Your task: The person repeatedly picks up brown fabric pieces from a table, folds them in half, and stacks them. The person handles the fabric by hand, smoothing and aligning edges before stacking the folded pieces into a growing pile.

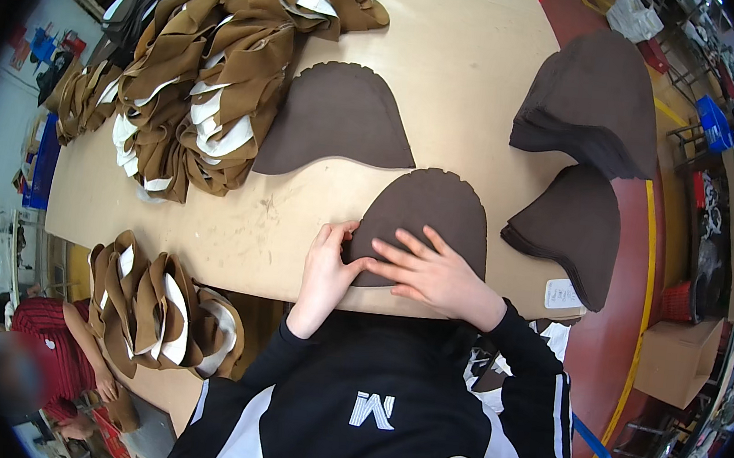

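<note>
A dark brown dome-shaped piece of flat material point(431, 209), with small notches along its top edge, lies at the table's near edge in front of me. My left hand point(328, 265) grips its left edge between thumb and fingers. Across its lower part my right hand point(438, 276) rests flat, fingers spread. Beyond it, to the left, is another dark brown notched piece point(337, 125) with a wavy lower edge. Two piles of similar dark brown pieces sit at the right: a far stack point(591, 100) and a nearer stack point(575, 227).
A big heap of folded tan pieces with white parts point(242, 58) covers the left of the table point(480, 63). More tan pieces point(155, 315) stand bunched at lower left, near a co-worker in a striped sleeve point(79, 325). A white label point(562, 294) lies by the right stack. A cardboard box point(677, 360) stands at right.
</note>
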`<state>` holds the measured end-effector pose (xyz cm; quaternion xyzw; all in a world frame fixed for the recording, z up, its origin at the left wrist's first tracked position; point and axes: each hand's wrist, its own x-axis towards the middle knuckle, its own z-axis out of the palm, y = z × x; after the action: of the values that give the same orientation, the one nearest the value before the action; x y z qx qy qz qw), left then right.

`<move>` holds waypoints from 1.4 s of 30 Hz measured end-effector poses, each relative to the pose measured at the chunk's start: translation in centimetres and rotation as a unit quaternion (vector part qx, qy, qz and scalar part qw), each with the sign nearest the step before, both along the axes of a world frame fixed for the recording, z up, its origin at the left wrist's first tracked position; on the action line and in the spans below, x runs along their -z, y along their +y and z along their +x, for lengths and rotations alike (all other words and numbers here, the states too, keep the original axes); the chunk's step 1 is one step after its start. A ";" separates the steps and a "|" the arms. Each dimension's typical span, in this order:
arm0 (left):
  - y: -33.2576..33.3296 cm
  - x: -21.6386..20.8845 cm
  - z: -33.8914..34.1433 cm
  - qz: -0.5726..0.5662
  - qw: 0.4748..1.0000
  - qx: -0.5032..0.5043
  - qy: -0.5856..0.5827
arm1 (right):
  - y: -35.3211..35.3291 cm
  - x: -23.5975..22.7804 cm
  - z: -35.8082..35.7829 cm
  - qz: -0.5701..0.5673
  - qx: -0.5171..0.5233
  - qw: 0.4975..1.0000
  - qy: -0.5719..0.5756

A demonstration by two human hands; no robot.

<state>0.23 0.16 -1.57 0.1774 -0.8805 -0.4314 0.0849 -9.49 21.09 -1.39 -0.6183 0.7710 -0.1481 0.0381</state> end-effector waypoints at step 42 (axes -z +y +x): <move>0.2 -1.3 1.3 -0.078 0.996 0.026 -0.026 | 0.5 1.1 -9.4 -0.009 0.288 0.957 -0.023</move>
<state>1.50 0.37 -0.23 0.1586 -0.9176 -0.3586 0.0644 -18.92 21.63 -2.48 -0.3665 0.9140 -0.1740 0.0057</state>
